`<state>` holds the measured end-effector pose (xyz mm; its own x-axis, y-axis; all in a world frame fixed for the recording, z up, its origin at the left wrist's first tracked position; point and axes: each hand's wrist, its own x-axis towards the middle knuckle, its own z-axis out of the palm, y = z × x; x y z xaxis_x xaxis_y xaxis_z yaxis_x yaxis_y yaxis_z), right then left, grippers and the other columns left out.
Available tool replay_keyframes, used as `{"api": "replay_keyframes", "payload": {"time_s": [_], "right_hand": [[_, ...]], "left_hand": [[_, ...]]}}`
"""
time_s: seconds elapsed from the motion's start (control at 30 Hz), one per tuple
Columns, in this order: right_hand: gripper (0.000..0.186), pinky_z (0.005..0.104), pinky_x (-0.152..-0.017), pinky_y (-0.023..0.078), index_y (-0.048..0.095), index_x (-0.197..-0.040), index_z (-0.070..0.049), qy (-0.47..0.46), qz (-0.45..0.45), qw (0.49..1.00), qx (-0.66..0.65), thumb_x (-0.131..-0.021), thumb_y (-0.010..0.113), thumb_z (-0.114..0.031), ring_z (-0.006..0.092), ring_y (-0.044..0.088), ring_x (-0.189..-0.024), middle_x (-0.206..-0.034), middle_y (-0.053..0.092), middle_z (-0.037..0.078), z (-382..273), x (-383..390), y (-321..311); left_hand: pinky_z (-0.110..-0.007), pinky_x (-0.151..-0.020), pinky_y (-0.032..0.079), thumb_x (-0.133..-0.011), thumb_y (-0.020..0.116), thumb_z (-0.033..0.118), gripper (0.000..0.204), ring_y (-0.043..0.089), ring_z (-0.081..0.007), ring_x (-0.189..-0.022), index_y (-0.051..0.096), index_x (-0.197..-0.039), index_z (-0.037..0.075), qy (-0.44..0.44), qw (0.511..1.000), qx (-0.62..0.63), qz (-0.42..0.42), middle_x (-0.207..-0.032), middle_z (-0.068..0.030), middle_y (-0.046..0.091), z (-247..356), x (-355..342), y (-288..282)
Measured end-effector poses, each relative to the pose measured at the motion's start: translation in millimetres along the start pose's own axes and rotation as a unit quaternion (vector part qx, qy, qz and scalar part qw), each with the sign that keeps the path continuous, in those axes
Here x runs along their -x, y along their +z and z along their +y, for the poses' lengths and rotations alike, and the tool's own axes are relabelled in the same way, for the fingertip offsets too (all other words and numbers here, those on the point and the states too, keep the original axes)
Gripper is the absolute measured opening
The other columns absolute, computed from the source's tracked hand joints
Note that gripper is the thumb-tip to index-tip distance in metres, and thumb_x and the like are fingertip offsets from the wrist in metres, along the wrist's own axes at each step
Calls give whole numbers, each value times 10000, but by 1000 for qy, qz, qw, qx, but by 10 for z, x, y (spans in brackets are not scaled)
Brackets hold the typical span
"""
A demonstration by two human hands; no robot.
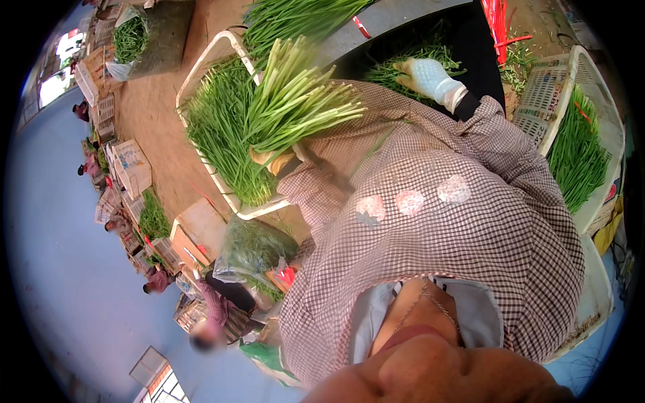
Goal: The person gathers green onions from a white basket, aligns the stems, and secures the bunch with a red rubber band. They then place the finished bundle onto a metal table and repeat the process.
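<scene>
My left hand (pixel 272 160), in a yellowish glove, is closed around a thick bunch of garlic chives (pixel 306 101). The pale stem ends fan out up and to the right. Beneath the bunch stands a white plastic basket (pixel 190 146) with more chives (pixel 218 114) lying in it. My right hand (pixel 430 77) wears a light blue dotted glove with yellowed fingers. It rests over my dark-covered lap, beside loose green trimmings (pixel 396 75), with its fingers apart and no bunch in them.
More chives lie on a grey surface (pixel 403 23) ahead. Red ties (pixel 495 27) hang at its right. A white basket of chives (pixel 578 154) stands at my right. A plastic bag of greens (pixel 259 248) and a seated person (pixel 222 305) are to my left.
</scene>
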<state>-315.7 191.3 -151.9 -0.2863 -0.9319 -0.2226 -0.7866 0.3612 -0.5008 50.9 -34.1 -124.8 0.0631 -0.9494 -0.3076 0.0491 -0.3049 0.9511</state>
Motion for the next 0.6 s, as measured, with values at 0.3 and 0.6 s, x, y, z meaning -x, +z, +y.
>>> {"api": "replay_keyframes", "payload": {"time_s": [0.3, 0.6], "right_hand": [[349, 385, -885, 523, 656, -1139, -90, -240, 352, 816, -390, -902, 674, -344, 286, 633, -1062, -1113, 659, 103, -1159, -498, -804], [530, 375, -904, 514, 596, -1227, 5, -167, 58, 871, -458, -885, 711, -384, 253, 652, -1048, -1140, 670, 121, -1295, -748, -704]], "left_hand": [[-389, -1106, 384, -978, 449, 427, 499, 538, -208, -1264, 524, -1371, 129, 14, 998, -9, -55, -1396, -32, 566, -23, -6, 53], [-609, -1088, 359, -853, 544, 425, 698, 448, -411, -1324, 441, -1444, 69, 57, 983, 170, -47, -1469, -220, 441, -48, 12, 10]]}}
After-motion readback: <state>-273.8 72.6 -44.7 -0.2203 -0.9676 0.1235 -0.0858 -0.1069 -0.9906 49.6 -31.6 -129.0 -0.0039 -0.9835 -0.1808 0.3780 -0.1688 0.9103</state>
